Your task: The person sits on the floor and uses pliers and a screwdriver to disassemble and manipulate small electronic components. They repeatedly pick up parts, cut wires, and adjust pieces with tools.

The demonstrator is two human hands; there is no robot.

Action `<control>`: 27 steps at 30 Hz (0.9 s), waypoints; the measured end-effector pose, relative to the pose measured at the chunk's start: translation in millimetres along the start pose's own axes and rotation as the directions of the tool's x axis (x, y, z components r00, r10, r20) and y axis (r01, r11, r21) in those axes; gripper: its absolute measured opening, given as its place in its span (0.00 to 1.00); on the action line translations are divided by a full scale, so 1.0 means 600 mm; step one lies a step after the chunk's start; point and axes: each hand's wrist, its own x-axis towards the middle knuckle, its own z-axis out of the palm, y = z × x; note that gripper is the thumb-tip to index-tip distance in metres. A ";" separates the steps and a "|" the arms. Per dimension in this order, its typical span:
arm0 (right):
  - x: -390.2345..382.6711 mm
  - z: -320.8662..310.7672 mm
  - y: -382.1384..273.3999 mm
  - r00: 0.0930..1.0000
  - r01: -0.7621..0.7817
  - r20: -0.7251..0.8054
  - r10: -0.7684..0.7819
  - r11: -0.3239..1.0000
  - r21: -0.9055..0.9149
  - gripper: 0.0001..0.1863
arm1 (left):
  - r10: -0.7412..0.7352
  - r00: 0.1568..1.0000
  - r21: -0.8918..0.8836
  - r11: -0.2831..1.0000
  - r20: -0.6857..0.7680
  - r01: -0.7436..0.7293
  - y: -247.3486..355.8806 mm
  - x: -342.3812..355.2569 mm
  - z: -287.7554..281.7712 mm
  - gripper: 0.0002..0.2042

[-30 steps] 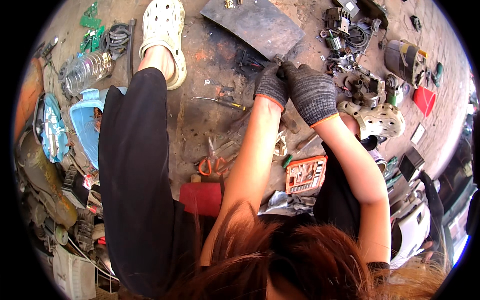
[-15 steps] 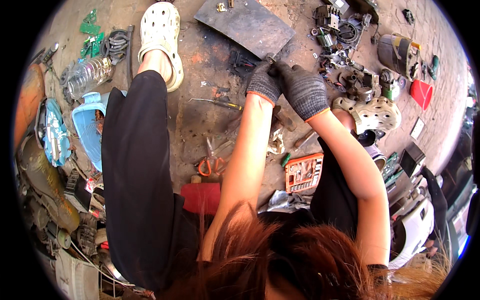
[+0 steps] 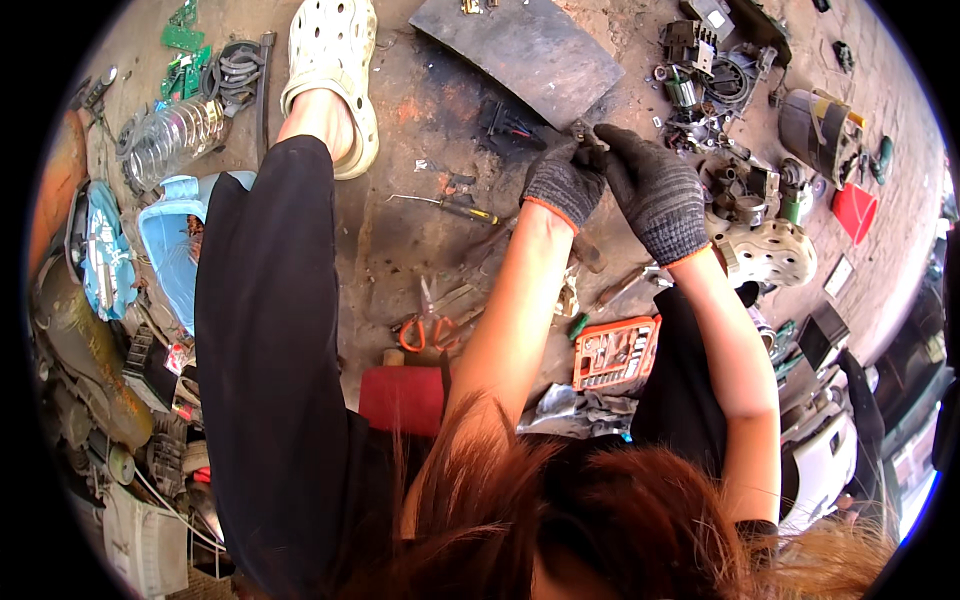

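Both my hands wear dark grey knitted gloves with orange cuffs, above the near corner of a dark flat plate (image 3: 520,55) on the ground. My left hand (image 3: 563,188) is closed around a small grey metal part (image 3: 588,138), whose exact kind is too small to tell. My right hand (image 3: 657,195) has its fingertips pinched at the same part, from the right side. Much of the part is hidden by the gloves. Small brass-coloured pieces (image 3: 480,6) lie on the plate's far side. Cutters with dark handles (image 3: 512,122) lie left of my hands.
A hooked pick (image 3: 465,210), orange-handled scissors (image 3: 428,325) and an orange socket set (image 3: 615,355) lie nearer me. Metal scraps (image 3: 745,190) are heaped at right, near a red cup (image 3: 855,212). A blue basin (image 3: 168,225) and clear bottle (image 3: 178,140) stand left.
My hands have shifted slightly right in the picture, and the right hand has drawn a little apart from the left. The small metal part shows more between them. The whole view has shifted slightly.
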 end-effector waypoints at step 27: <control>0.009 0.003 -0.020 0.977 0.010 0.204 0.068 0.933 -0.360 0.14 | 0.003 0.994 0.014 1.000 -0.114 -0.001 -0.002 -0.021 0.021 0.05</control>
